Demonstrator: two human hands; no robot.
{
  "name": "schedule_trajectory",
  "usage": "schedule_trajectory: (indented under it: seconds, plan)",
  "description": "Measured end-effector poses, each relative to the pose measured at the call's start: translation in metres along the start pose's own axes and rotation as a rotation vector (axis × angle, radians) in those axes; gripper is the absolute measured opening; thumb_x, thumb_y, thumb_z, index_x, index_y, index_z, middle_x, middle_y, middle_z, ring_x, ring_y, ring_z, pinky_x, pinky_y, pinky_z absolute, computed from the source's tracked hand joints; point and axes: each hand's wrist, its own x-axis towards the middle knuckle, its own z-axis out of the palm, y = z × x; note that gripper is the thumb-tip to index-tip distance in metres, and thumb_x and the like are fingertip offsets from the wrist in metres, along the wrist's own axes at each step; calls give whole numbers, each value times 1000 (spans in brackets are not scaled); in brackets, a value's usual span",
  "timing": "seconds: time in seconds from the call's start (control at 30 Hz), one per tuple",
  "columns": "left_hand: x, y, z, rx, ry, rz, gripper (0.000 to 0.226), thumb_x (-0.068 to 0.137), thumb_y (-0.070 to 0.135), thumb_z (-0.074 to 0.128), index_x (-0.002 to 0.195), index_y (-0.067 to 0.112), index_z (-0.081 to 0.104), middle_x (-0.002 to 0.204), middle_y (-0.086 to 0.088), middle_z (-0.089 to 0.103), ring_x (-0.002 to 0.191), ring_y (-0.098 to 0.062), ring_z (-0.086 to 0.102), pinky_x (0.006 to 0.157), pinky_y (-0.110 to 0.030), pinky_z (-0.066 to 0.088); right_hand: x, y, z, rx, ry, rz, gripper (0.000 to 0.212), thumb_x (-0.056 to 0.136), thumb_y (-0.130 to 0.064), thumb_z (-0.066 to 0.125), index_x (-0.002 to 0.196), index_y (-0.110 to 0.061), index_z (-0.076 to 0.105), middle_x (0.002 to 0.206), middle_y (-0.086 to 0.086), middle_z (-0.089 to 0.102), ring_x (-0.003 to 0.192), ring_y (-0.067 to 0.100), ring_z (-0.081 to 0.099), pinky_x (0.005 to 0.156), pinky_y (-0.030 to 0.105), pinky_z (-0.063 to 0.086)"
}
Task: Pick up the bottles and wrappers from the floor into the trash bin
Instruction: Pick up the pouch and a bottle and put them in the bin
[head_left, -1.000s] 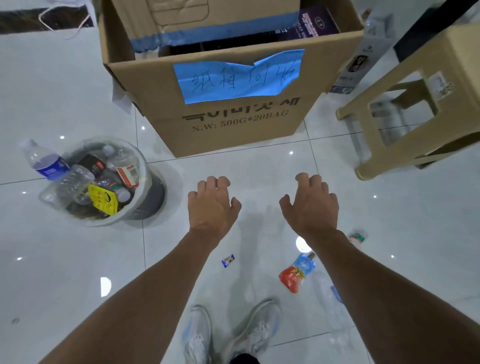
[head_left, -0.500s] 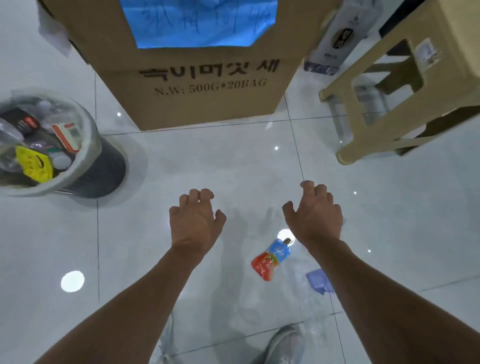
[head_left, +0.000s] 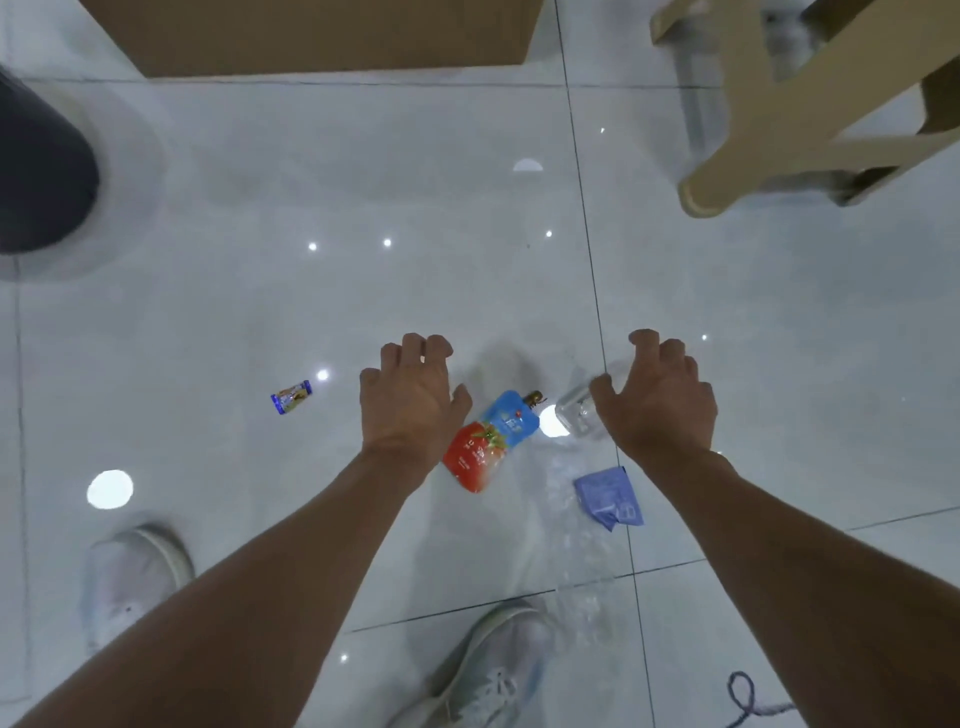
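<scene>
A red and blue drink pouch (head_left: 488, 441) lies on the white tiled floor between my hands. My left hand (head_left: 410, 400) hovers just left of it, fingers spread and empty. A clear plastic bottle (head_left: 574, 413) lies beside the pouch, partly hidden under my right hand (head_left: 657, 400), which is open above it. Below the bottle rests a crumpled blue wrapper (head_left: 608, 496). Further left lies a small blue candy wrapper (head_left: 291, 397). Only the dark side of the trash bin (head_left: 41, 176) shows at the left edge.
A cardboard box (head_left: 322, 36) stands at the top. A beige plastic stool (head_left: 810, 93) stands at the top right. My two white shoes (head_left: 130, 577) (head_left: 493, 670) are on the floor below. A blue cord (head_left: 748, 701) lies at the bottom right.
The view has tilted down and both hands have dropped toward the floor litter. The bin and box have slid up to the frame edges. The clear bottle and small candy wrapper now show.
</scene>
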Motion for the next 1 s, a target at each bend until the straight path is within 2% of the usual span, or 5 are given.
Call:
schedule_trajectory:
  seconds: [0.43, 0.6, 0.7, 0.87, 1.0]
  plan:
    - [8, 40, 163, 42, -188, -26, 73, 80, 53, 65, 137, 18, 35, 129, -5, 42, 119, -26, 42, 91, -39, 38, 43, 47, 102, -36, -8, -33, 55, 85, -39, 54, 131, -12, 39, 128, 17, 44, 116, 35, 46, 83, 46, 46]
    - [6, 43, 186, 170, -262, -112, 59, 85, 30, 64, 132, 13, 33, 124, -10, 46, 114, -28, 47, 89, -37, 39, 46, 61, 118, -45, -17, -52, 56, 85, -40, 55, 130, -13, 39, 132, 17, 42, 118, 34, 44, 83, 45, 45]
    - [5, 34, 181, 20, -352, -154, 50, 89, 17, 59, 132, 9, 36, 123, -13, 49, 108, -29, 55, 77, -34, 42, 45, 64, 117, -52, -45, -38, 58, 85, -42, 54, 133, -15, 37, 136, 17, 38, 120, 35, 42, 86, 47, 45]
    - [6, 20, 159, -112, -263, -150, 43, 87, 19, 59, 125, 13, 39, 96, -9, 60, 90, -31, 60, 64, -34, 40, 47, 56, 113, -15, -58, 29, 65, 84, -41, 57, 139, -18, 30, 139, 18, 34, 120, 35, 41, 87, 48, 46]
    - [13, 18, 153, -201, -187, -175, 36, 82, 23, 60, 111, 16, 40, 69, 5, 42, 68, -24, 49, 58, -31, 37, 58, 48, 119, 53, -106, 168, 77, 89, -46, 54, 150, -24, 11, 147, 23, 22, 119, 40, 43, 89, 50, 45]
